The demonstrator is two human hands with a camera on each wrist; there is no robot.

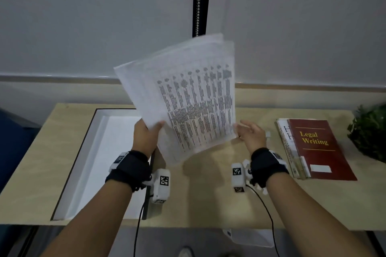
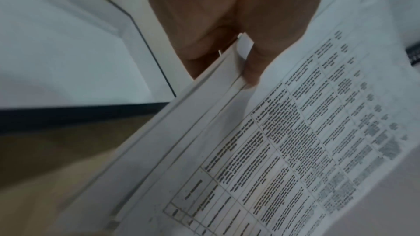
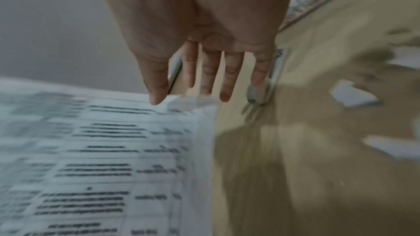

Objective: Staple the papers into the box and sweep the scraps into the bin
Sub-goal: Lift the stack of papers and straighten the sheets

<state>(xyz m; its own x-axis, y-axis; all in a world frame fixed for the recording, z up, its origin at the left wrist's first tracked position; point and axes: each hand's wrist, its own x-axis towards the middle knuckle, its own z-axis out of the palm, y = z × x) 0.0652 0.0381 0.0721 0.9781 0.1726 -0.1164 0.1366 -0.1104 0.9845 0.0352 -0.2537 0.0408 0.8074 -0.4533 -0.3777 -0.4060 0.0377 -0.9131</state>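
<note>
Fingers of the left hand (image 1: pixel 146 133) pinch the papers (image 1: pixel 188 98); the right hand (image 1: pixel 250 133) hovers spread beside them.

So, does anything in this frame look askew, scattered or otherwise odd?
Two things. The stack of printed white paper sheets, gripped by the left hand alone, tilts in the air with its sheets fanned unevenly at the top edge. Torn white paper scraps lie scattered on the light wooden desk beside the open right hand.

Black wristbands (image 1: pixel 268 166), white tagged cameras (image 1: pixel 160 185)
</note>
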